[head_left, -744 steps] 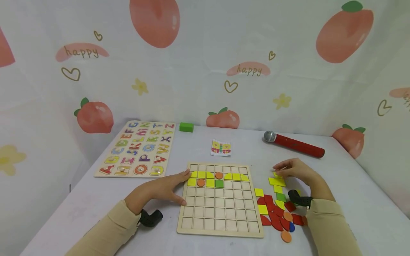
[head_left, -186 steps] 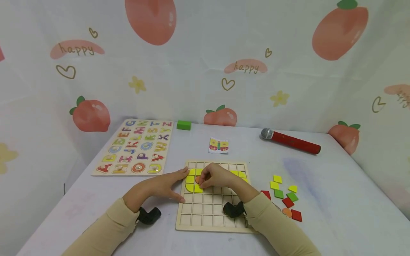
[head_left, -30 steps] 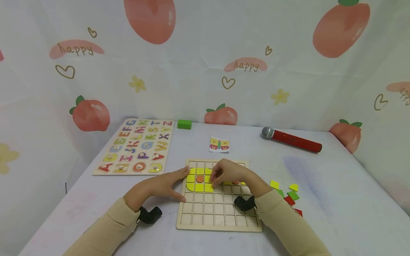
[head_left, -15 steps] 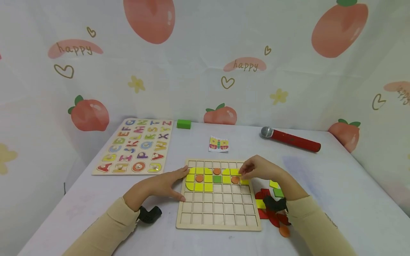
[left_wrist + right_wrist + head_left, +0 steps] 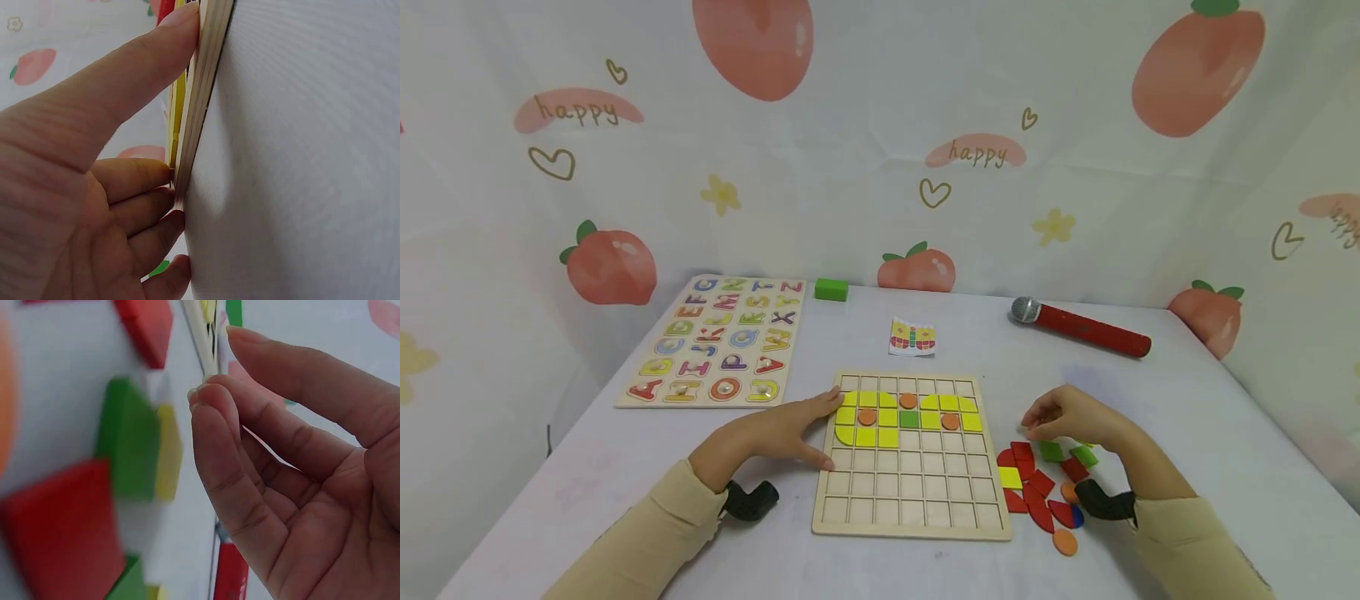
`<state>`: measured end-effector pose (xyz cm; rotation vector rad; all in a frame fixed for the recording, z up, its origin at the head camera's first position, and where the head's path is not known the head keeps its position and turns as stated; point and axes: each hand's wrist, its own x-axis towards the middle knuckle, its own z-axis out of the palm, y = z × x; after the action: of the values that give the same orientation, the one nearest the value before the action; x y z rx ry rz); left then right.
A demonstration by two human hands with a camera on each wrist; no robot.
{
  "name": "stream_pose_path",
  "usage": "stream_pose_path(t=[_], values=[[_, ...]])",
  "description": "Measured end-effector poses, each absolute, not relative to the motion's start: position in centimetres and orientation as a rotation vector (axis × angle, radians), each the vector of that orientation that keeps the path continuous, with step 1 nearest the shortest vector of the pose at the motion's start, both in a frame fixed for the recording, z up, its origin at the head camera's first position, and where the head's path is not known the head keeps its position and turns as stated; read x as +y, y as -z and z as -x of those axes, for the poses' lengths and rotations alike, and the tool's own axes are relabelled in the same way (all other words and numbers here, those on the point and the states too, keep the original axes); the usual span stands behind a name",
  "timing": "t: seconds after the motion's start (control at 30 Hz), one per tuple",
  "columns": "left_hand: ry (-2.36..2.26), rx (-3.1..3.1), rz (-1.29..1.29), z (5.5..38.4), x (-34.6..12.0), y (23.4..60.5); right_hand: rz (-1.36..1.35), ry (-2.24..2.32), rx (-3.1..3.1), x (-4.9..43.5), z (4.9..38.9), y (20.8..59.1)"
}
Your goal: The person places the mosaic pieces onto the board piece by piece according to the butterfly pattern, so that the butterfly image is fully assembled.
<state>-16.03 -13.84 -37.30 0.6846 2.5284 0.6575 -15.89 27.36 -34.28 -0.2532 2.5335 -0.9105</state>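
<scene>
My left hand (image 5: 778,433) rests at the left edge of a wooden grid board (image 5: 917,510), thumb and fingertips against its rim; the left wrist view shows the thumb (image 5: 144,65) on that edge. In the board's upper rows lie yellow tiles (image 5: 867,437), orange discs (image 5: 867,417) and a green square (image 5: 908,419). My right hand (image 5: 1078,417) hovers right of the board, over loose tiles. Its fingers are loosely bent, with the thumb apart and nothing between them. Close by are a green tile (image 5: 134,444) and a yellow tile (image 5: 167,453).
Red pieces (image 5: 1039,505), a yellow square (image 5: 1010,477) and an orange disc (image 5: 1064,542) lie beside the board. Behind it is a butterfly pattern card (image 5: 913,337). An alphabet board (image 5: 711,350), green block (image 5: 831,290) and red microphone (image 5: 1086,327) sit farther back.
Over the last second my right hand left the board and moved right to the loose tiles. Since the oldest frame, the board has gained yellow tiles and an orange disc. The left hand has stayed.
</scene>
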Motion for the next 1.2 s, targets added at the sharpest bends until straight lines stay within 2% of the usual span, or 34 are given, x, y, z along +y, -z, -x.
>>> stream_pose_path(t=[0.43,0.97,1.2], values=[[-0.678,2.511,-0.681,15.8,-13.8,37.2,0.197,0.879,2.574,30.4,14.3,35.1],[-0.63,2.534,-0.662,16.0,-13.9,37.3,0.233,0.856,2.53,30.4,14.5,35.5],[-0.635,2.536,-0.66,15.9,-13.9,37.3,0.263,0.98,2.458,30.4,14.8,35.3]])
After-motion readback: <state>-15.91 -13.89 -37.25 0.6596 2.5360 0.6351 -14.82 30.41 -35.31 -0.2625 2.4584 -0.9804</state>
